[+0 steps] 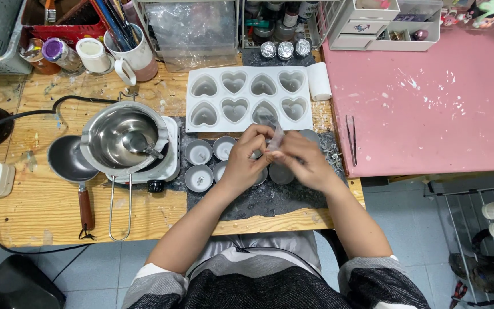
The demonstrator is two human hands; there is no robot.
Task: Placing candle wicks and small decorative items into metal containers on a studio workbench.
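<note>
Striped sleeves [373, 283] sit closest to the lens, both forearms reaching out over a wooden workbench [24, 212]. Next to it there's a pink table [430, 103] spattered with white paint, with tweezers [351, 139] lying on it. On the bench: a white heart-shaped mould tray [249, 97], a steel melting pot [122, 137] on a small hotplate [170, 166], and a little pan [67, 160] beside it. Small metal cups [199, 152] are clustered on a dark mat right under the hands. Left hand [247, 160] and right hand [304, 163] meet above those cups, fingers pinched together on a small clear plastic bit [275, 137] held upright between them. Can't tell what exactly it is, too blurry.
</note>
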